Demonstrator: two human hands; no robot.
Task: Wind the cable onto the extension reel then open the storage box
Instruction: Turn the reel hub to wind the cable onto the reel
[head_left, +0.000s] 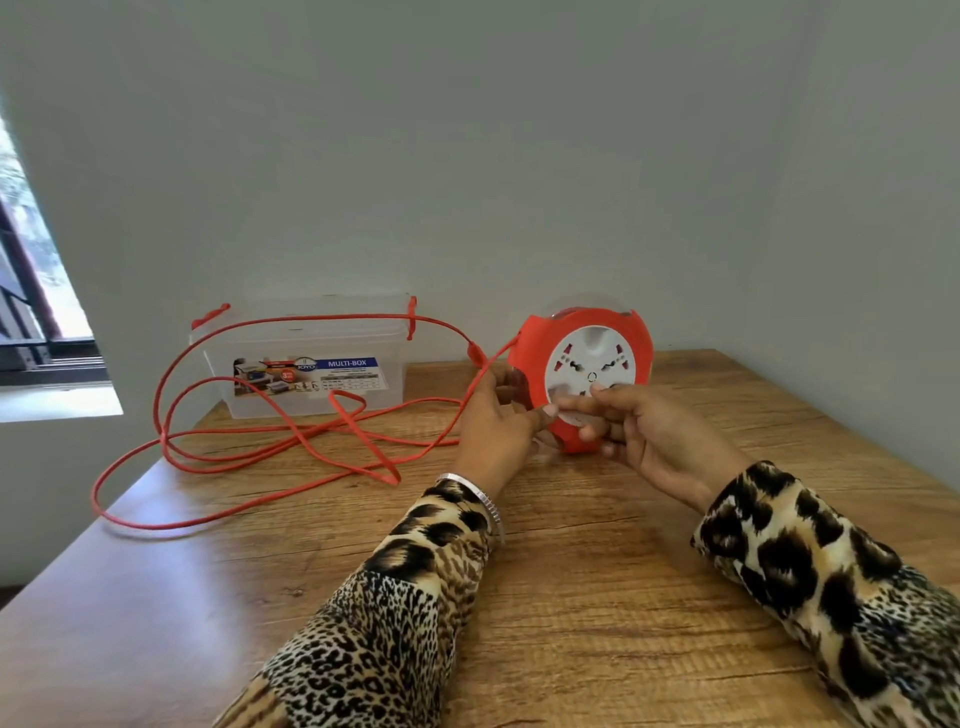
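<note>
Gripping reel (582, 364) upright, both hands' fingers (597, 402); cable (249, 457) sprawled before closed storage box (311, 364).

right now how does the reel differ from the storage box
The reel is opaque red and white, round, held upright by both hands; the storage box is clear, rectangular, untouched by the hands at the table's back edge, lid shut. The cable runs into the reel but merely loops in front of the box. Both have red parts.

Glossy plastic reel (582, 364), clear plastic box (311, 358), grained wooden table (571, 597)
</note>
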